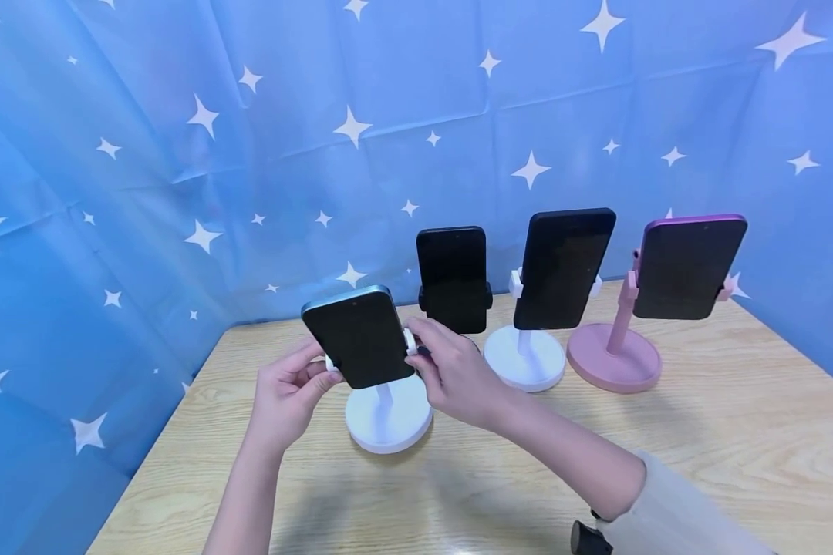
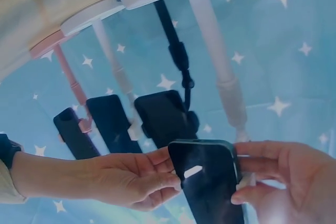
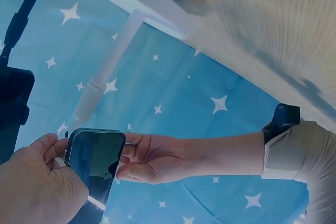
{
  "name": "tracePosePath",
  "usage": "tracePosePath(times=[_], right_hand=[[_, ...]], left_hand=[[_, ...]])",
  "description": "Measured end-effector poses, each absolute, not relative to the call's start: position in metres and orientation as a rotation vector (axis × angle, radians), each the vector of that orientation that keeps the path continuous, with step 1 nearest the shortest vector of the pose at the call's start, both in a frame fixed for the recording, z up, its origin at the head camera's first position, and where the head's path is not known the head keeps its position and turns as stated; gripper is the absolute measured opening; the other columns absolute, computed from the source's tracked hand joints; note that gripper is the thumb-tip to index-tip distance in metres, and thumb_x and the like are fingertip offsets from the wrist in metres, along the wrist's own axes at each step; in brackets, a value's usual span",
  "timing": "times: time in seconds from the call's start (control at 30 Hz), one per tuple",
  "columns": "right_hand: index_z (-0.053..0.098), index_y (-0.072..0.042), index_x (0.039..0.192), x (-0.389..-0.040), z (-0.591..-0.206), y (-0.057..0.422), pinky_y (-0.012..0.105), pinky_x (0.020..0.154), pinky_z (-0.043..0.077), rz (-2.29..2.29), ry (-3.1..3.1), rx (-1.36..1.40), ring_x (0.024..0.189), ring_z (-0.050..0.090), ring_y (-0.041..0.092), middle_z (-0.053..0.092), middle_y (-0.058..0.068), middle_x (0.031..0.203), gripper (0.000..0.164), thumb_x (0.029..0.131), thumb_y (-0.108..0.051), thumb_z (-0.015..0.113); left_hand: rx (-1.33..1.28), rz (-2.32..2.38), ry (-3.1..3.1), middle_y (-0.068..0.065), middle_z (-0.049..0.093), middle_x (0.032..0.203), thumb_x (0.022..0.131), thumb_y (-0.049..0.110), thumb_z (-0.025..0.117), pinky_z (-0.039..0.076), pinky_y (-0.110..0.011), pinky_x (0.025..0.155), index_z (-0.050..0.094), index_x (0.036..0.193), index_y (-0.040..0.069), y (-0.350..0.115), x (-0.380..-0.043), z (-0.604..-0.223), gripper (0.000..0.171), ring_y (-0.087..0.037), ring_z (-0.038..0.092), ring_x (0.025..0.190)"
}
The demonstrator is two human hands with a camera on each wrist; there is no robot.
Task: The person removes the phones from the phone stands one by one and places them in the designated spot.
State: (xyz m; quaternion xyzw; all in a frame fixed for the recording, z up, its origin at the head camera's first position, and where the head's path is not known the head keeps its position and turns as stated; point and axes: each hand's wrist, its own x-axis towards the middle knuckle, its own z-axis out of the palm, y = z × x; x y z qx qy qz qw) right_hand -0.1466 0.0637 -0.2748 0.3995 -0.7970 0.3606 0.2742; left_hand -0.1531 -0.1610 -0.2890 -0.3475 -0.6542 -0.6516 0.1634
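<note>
A teal-edged smartphone (image 1: 361, 339) with a dark screen sits tilted in the clamp of a white phone stand (image 1: 389, 420). My left hand (image 1: 291, 393) grips the clamp's left side, thumb in front and fingers behind. On the other side, my right hand (image 1: 458, 374) pinches the white right clamp arm (image 1: 410, 341) between thumb and fingers. The left wrist view has the same phone (image 2: 207, 177) between both hands, and a white clamp piece (image 2: 245, 181) shows by my left thumb. In the right wrist view the stand's post (image 3: 113, 59) rises from its round base.
Behind my right hand a black stand holds a black phone (image 1: 453, 277). Farther right are a white stand (image 1: 527, 358) with a black phone (image 1: 565, 266) and a pink stand (image 1: 614, 358) with a purple-edged phone (image 1: 690, 266). A blue star-patterned cloth (image 1: 416, 154) hangs behind the wooden table (image 1: 736, 432).
</note>
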Motion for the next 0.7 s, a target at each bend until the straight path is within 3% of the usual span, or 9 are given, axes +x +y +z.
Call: tracePosePath(times=[0.27,0.4,0.5,0.7], right_hand=[[0.049,0.009,0.112,-0.130,-0.277,0.082,0.016,0.064,0.050,0.940,-2.055,1.098,0.072,0.053,0.014,0.056,0.011,0.089,0.035,0.079,0.011,0.061],[0.049,0.008,0.112,-0.123,-0.278,0.093,0.016,0.068,0.050,0.917,-2.037,1.095,0.076,0.056,0.014,0.058,0.011,0.093,0.025,0.093,-0.009,0.050],[0.050,0.007,0.112,-0.118,-0.277,0.101,0.019,0.071,0.051,0.888,-2.014,1.087,0.078,0.058,0.015,0.059,0.011,0.095,0.037,0.096,-0.024,0.037],[0.052,0.009,0.112,-0.109,-0.279,0.118,0.020,0.075,0.051,0.802,-1.971,1.041,0.078,0.061,0.017,0.062,0.013,0.098,0.043,0.097,-0.027,0.037]], left_hand=[[-1.119,-1.830,-1.844,0.002,0.061,0.111,0.076,-0.015,0.062,0.052,-0.024,0.072,0.065,0.113,0.012,-0.147,-0.141,-0.287,0.046,-0.009,0.067,0.080],[-1.189,-1.856,-1.802,0.002,0.062,0.110,0.077,-0.011,0.063,0.053,-0.025,0.072,0.065,0.113,0.009,-0.137,-0.138,-0.286,0.041,-0.011,0.067,0.081],[-1.219,-1.845,-1.788,0.003,0.062,0.105,0.078,-0.005,0.065,0.053,-0.024,0.071,0.065,0.112,0.009,-0.128,-0.135,-0.287,0.037,-0.010,0.067,0.081],[-1.222,-1.775,-1.807,-0.001,0.062,0.094,0.078,0.002,0.066,0.053,-0.021,0.065,0.064,0.112,0.001,-0.112,-0.129,-0.290,0.034,-0.011,0.067,0.080]])
